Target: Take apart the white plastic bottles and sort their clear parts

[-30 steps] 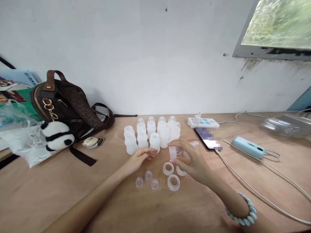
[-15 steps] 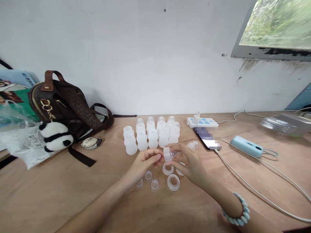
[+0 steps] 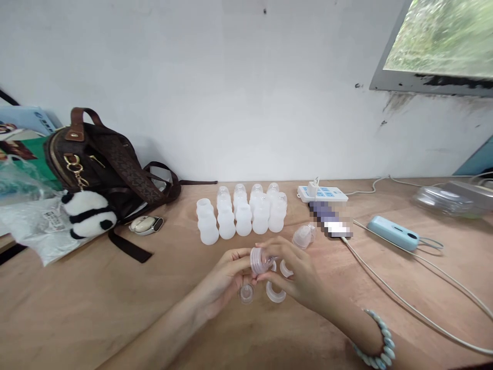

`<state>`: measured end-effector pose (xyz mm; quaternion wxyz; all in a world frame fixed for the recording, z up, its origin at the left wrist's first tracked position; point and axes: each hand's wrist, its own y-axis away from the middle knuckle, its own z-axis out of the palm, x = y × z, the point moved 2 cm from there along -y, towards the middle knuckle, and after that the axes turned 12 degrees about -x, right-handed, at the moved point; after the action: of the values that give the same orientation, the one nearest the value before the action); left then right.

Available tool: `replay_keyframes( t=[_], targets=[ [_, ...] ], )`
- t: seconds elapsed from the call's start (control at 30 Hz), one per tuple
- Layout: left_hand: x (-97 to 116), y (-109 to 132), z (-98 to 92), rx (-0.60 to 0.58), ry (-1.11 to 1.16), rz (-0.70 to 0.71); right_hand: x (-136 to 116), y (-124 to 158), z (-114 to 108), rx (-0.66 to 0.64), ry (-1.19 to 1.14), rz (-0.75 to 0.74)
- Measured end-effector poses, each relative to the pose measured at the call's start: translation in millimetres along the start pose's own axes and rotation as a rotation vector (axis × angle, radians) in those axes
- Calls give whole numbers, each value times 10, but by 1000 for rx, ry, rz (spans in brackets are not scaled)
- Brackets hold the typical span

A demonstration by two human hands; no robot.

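A clear ribbed collar with a transparent nipple [image 3: 260,260] lies on its side between both hands. My left hand [image 3: 231,272] grips its left side, and my right hand [image 3: 295,267] has fingers round its right side. Below them on the table are a clear nipple [image 3: 246,293] and a ring [image 3: 276,294]; a second ring [image 3: 285,268] is partly hidden by my right hand. Beyond the hands stand several frosted white bottles [image 3: 243,221] in rows, some at the back with clear domes. Clear domed caps [image 3: 302,236] rest to their right.
On the left are a dark backpack [image 3: 111,164], a panda plush [image 3: 87,214] and a watch [image 3: 146,225]. To the right lie a power strip [image 3: 322,194], a phone [image 3: 327,218], a blue power bank [image 3: 393,233], cables and clear plastic packaging [image 3: 442,199].
The collar and nipple have moved slightly left and down. My left hand has shifted from beside the collar to grip it, and both hands are lower, covering more of the loose parts.
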<state>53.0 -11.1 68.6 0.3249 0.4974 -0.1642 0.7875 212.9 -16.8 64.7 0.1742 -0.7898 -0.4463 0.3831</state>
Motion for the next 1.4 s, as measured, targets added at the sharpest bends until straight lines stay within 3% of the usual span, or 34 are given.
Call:
replay_keyframes(
  t=[0.2, 0.37, 0.47, 0.57, 0.67, 0.73, 0.83, 0.9, 0.97, 1.1, 1.27, 1.4],
  targets=[
    [43, 25, 59, 19, 8, -7, -28, -25, -28, -23, -61, 80],
    [76, 49, 141, 39, 31, -23, -93, -37, -30, 84, -66, 39],
    [119, 61, 156, 7, 53, -17, -98, -21, -70, 143, -207, 76],
    [153, 89, -8, 25, 36, 19, -50, -8, -245, 308, -374, 135],
    [160, 127, -355, 103, -175, 50, 39, -19, -453, 382, -221, 170],
    [156, 145, -595, 147, -468, 54, 113, -45, -499, 232, 34, 195],
    [139, 165, -834, 232, -938, 32, 222, -73, -399, -165, 458, 183],
    [116, 177, -894, 243, -1083, -19, 280, -69, -290, -398, 657, 155],
    [100, 190, -900, 230, -1128, -69, 326, -57, -206, -554, 760, 153],
    [99, 207, -877, 207, -1217, -141, 405, -17, -149, -651, 792, 180],
    [96, 198, -906, 216, -1379, -73, 434, 35, -184, -656, 714, 217],
    [84, 203, -925, 204, -1423, -27, 307, 54, -213, -640, 649, 287]
  ],
)
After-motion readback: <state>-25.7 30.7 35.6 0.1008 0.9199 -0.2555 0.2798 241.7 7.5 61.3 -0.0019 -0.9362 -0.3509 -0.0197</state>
